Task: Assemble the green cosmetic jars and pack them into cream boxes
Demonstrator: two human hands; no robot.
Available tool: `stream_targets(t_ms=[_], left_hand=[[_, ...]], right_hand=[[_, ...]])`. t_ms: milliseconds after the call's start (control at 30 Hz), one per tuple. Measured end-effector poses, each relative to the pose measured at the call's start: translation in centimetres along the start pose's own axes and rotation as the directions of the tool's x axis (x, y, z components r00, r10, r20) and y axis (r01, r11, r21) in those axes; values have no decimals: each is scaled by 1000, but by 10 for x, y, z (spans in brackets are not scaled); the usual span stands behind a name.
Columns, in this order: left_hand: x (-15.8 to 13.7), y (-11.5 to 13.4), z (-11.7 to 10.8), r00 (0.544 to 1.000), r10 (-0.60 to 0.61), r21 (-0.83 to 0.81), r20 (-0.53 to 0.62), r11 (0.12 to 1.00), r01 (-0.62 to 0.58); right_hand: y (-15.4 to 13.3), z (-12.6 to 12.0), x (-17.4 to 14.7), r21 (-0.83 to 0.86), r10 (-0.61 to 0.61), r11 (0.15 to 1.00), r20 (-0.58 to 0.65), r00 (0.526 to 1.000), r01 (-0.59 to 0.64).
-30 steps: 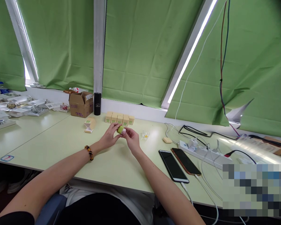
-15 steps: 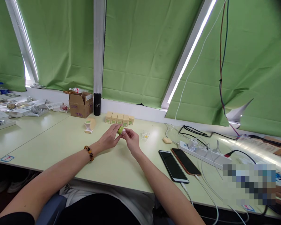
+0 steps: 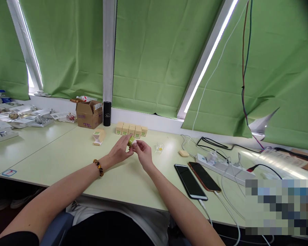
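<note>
My left hand (image 3: pixel 118 149), with a beaded bracelet (image 3: pixel 98 167) on its wrist, is closed around a small green container (image 3: pixel 131 140) with a white end. Thumb and fingers of my right hand (image 3: pixel 144 156) pinch that white end, partly covering it. Both hands are just above the table, close together. Beyond them stands a row of several small tan boxes (image 3: pixel 131 130) with green labels. To the left, a similar box (image 3: pixel 98 137) lies opened. Right of my hands rests a small clear piece (image 3: pixel 159 147) with a yellow spot.
Two phones, one white-framed (image 3: pixel 190 181) and one brown-edged (image 3: pixel 204 176), lie right, plugged into cables. A power strip (image 3: pixel 223 168) sits behind them, near a beige block (image 3: pixel 183 153). A cardboard box (image 3: pixel 89 115) and black tumbler (image 3: pixel 107 113) stand at the back.
The green container has tilted slightly between my hands, and my fingers have shifted a little on it. Objects on the table keep their places.
</note>
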State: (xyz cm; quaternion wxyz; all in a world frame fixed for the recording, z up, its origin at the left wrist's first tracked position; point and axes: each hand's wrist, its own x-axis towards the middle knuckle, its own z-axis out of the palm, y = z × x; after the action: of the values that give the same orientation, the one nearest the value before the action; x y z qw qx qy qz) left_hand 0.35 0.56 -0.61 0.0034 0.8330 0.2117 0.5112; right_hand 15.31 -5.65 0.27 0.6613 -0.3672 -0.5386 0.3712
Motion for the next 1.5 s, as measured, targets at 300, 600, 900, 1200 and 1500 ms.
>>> stream_targets(t_ms=[300, 600, 900, 1200, 1500], left_hand=[[10, -6, -2, 861, -402, -536, 312, 674, 509], [7, -3, 2, 859, -276, -676, 432, 532, 510], [6, 1, 5, 861, -296, -699, 415, 501, 509], [10, 9, 8, 885, -368, -667, 284, 587, 458], [7, 11, 11, 886, -374, -649, 274, 608, 457]], right_hand=[[1, -21, -1, -665, -478, 540, 261, 839, 515], [6, -25, 3, -732, -517, 345, 374, 770, 587], [9, -25, 4, -749, -538, 269, 405, 739, 606], [9, -23, 3, -758, -587, 201, 414, 696, 620], [6, -22, 3, -800, -619, 93, 420, 663, 593]])
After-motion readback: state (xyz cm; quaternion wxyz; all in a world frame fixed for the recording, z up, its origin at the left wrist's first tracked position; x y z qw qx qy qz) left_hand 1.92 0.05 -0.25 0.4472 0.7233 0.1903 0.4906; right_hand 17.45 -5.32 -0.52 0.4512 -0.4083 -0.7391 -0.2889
